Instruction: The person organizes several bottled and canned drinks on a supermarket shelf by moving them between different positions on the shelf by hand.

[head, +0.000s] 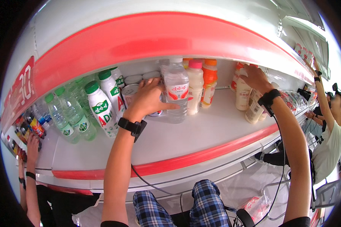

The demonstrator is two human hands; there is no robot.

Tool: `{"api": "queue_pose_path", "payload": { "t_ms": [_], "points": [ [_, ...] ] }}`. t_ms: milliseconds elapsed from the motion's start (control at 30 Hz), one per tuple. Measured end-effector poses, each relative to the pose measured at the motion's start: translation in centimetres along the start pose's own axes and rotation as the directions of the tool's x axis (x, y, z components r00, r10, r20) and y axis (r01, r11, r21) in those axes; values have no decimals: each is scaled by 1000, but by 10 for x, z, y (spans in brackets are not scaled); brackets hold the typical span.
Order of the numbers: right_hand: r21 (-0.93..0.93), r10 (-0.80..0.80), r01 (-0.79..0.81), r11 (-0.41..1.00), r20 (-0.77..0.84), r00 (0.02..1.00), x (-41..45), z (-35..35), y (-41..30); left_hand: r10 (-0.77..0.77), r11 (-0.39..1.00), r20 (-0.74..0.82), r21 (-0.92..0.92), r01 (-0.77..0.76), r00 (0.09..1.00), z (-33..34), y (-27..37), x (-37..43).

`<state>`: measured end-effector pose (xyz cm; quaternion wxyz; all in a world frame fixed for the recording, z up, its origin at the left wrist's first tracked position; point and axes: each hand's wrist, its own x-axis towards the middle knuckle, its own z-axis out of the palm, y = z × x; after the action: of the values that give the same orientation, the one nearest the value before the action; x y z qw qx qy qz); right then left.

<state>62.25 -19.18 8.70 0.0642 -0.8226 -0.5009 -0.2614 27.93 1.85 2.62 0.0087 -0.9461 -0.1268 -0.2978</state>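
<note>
My left hand (148,99) reaches over the shelf, thumb spread against or just in front of a clear water bottle (176,105); its fingers are by several cans (129,91). Whether it grips anything is not clear. White bottles with green caps (101,107) stand left of it. Right of the water bottle are a pink-capped milky bottle (194,90) and an orange-capped bottle (209,85). My right hand (255,77) is over the top of a cream-coloured drink bottle (242,95), its fingertips near the cap; the grip is partly hidden. Another cream bottle (253,109) leans beside it.
Green-tinted water bottles (81,122) stand at the left of the shelf (164,142). A red-faced upper shelf (159,37) overhangs the bottles. Another person's hands (31,144) are among bottles at far left. A person in a light shirt (328,142) reaches up at the right. A cable hangs from my right wrist.
</note>
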Motion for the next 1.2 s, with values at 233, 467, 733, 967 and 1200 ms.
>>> {"api": "queue_pose_path", "payload": {
  "t_ms": [233,467,733,967,1200],
  "points": [
    [425,153,-97,900,-99,983,46,49,-26,-34,999,62,42,32,997,1,6,4],
    [886,291,-209,413,89,953,47,84,-87,-43,999,28,22,42,999,0,0,-4],
    [966,397,-184,184,98,912,29,117,-90,-35,999,55,21,34,998,0,3,3],
    [919,340,-200,341,78,937,22,116,-53,53,997,23,-53,-51,998,0,9,9],
    [784,692,108,612,-597,406,-34,-3,-70,-14,994,58,-107,20,998,-11,16,5]
  ]
}}
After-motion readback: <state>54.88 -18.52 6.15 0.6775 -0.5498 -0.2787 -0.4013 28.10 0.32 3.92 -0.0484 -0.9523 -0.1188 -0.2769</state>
